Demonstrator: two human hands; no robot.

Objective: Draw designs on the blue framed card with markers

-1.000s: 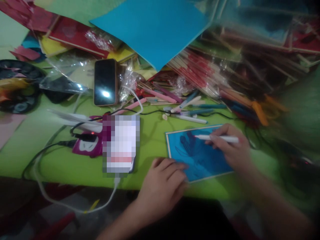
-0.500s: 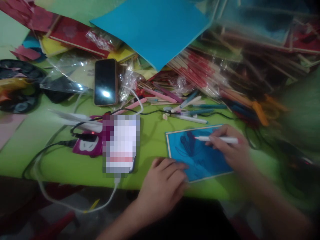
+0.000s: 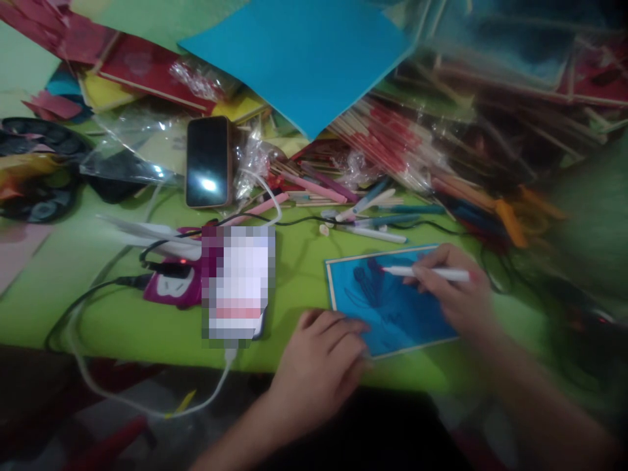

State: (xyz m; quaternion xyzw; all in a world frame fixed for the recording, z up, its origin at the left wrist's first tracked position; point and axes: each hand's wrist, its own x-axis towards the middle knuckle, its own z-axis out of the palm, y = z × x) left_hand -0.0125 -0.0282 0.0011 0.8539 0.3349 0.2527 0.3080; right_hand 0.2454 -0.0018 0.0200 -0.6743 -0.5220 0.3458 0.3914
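A blue card [image 3: 417, 327] edged with thin pale wooden strips lies on the green table, with dark line drawing on its upper left part. My right hand [image 3: 454, 288] grips a white felt-tip marker [image 3: 432, 273] with a reddish end, its tip at the drawn lines. Across the card's lower left corner rests my left hand [image 3: 328, 350], fingers stretched out and lying flat; the fingertips are partly blurred. Just beyond the card lie several capped markers [image 3: 375, 234] and pens.
Left of the card lies a phone with a blurred-out screen [image 3: 240, 281], its white cable [image 3: 226, 376] looping off the table edge. A purple power strip [image 3: 171, 288], a dark phone [image 3: 209, 160], a large blue sheet [image 3: 304, 59], bundled sticks [image 3: 383, 131] and orange-handled scissors [image 3: 510, 222] lie around.
The marker and my right hand have shifted very slightly. My left hand and the card look the same.
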